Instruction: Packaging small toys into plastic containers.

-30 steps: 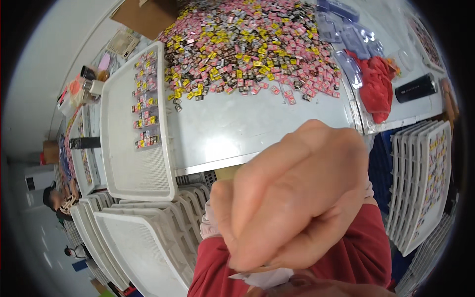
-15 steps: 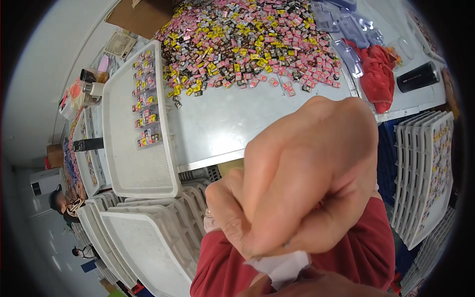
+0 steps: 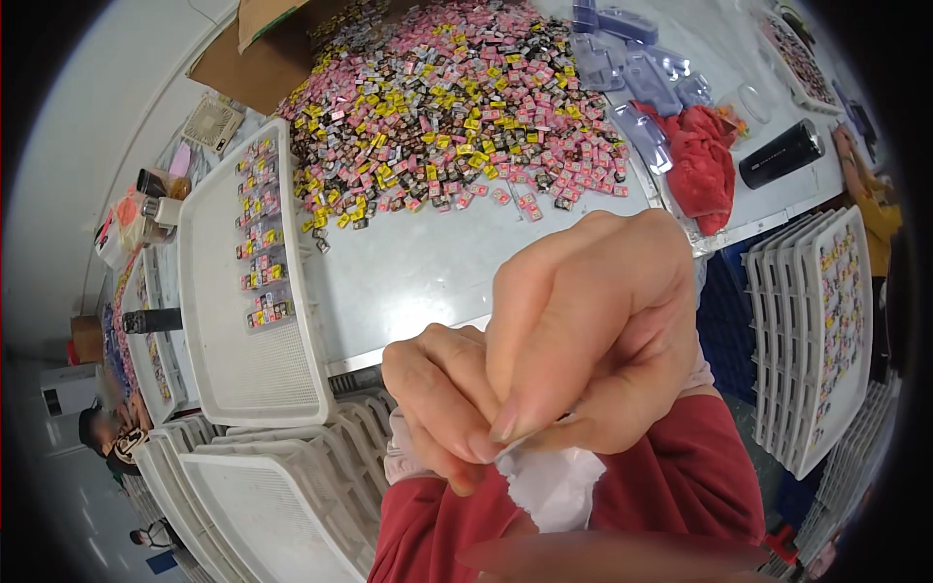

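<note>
Close in front of me, both hands meet at a torn white piece of thin paper (image 3: 556, 496). My right hand (image 3: 603, 325) is closed, its thumb and fingertips pinching the upper edge of the paper. Beside it, my left hand (image 3: 437, 394) is closed too, with curled fingers pressed against the paper's upper left corner. A small dark spot shows between the right fingers, too small to name. Behind the hands, a big heap of small pink, yellow, black and brown wrapped pieces (image 3: 457, 126) covers the far part of the metal table (image 3: 418, 277).
At left lies a white tray (image 3: 219, 360) holding a row of filled clear packs (image 3: 262, 233), above stacked white trays (image 3: 262, 486). Clear plastic shells (image 3: 646, 83), a red cloth (image 3: 702, 170) and a black tumbler (image 3: 782, 154) are at right, near another tray stack (image 3: 846, 340).
My view has shifted, so the table sits lower and further left. The hands have turned slightly, and more of the white paper shows below the fingertips.
</note>
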`<state>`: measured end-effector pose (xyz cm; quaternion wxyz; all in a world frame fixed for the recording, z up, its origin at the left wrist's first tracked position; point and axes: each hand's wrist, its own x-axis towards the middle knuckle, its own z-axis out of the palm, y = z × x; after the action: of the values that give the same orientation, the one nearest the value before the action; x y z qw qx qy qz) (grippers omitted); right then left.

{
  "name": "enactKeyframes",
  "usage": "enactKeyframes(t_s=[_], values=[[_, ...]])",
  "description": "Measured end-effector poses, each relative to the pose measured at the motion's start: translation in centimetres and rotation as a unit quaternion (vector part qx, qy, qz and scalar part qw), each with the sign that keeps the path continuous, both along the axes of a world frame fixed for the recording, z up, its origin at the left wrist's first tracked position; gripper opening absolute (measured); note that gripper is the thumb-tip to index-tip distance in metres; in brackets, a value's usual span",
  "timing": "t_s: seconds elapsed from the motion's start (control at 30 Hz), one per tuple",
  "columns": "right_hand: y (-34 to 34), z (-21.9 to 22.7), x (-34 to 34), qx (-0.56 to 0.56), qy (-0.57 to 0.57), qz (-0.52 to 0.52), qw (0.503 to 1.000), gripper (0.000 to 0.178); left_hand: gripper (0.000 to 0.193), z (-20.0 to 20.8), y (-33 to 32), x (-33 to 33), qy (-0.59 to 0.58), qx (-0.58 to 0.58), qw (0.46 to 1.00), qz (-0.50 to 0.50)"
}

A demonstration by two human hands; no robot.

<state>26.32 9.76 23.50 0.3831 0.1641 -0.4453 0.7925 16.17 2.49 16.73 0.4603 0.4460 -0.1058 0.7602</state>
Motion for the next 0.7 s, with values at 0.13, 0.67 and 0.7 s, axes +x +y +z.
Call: enactKeyframes(t_s=[0.13, 0.67, 0.7], values=[[0.4, -0.2, 0.2, 0.019, -0.028, -0.073, 0.997, 0.015, 0.023, -0.8, -0.1, -0.5, 0.045, -0.013, 0.999, -0.003], [5.6, -3.4, 0.7, -0.056, -0.137, -0.233, 0.961, 0.014, 0.02, -0.2, 0.3, -0.1, -0.053, -0.297, 0.952, 0.052], [5.9, -4.1, 0.9, -0.073, -0.165, -0.265, 0.947, 0.013, 0.02, -0.6, 0.6, -0.1, -0.042, -0.314, 0.947, 0.06]])
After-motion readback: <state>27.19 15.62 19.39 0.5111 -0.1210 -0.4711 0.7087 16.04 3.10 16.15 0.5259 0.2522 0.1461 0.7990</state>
